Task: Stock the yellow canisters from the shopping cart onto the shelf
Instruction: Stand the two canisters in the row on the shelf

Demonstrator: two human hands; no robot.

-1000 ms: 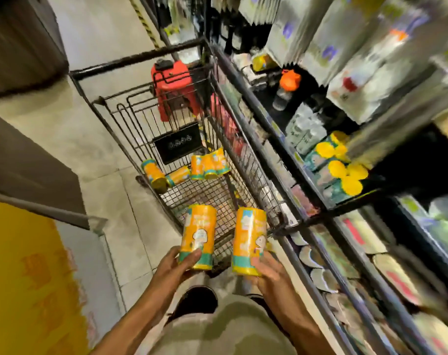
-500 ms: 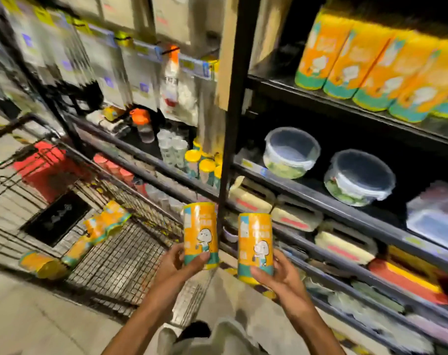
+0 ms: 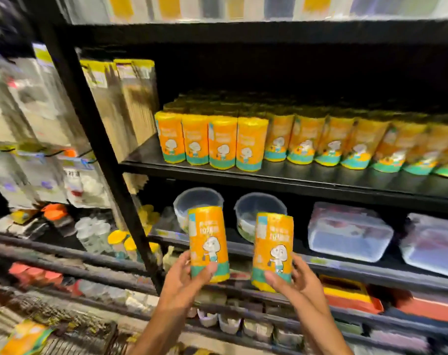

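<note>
— Two canisters are in the air right now, one per hand. The left hand (image 3: pixel 185 280) has its grip wrapped round the base of the left canister (image 3: pixel 209 243), thumb across the green band; the right hand (image 3: pixel 298 284) holds the right canister (image 3: pixel 273 251) the same way, low down, fingers curled behind it.

— And where are they relative to the shelf?

— Below it. Both sit upright in front of the tier with the clear plastic tubs (image 3: pixel 349 230), not yet level with the shelf (image 3: pixel 269 179) where the row of stocked canisters (image 3: pixel 248 143) stands along the front edge, more behind it.

— So how far along, would you say?

— Well into it, I'd judge; that row runs nearly the full width. There's bare board to the left of the row, beside the tall packets (image 3: pixel 125 103). At least one more canister (image 3: pixel 25 338) lies at the bottom left corner, apparently in the cart, though it's blurred.

— What do they look like?

— Tall orange-yellow cylinders, a white cartoon figure printed on the front, a teal band near the bottom, yellow rims. Likely light and rigid.
</note>
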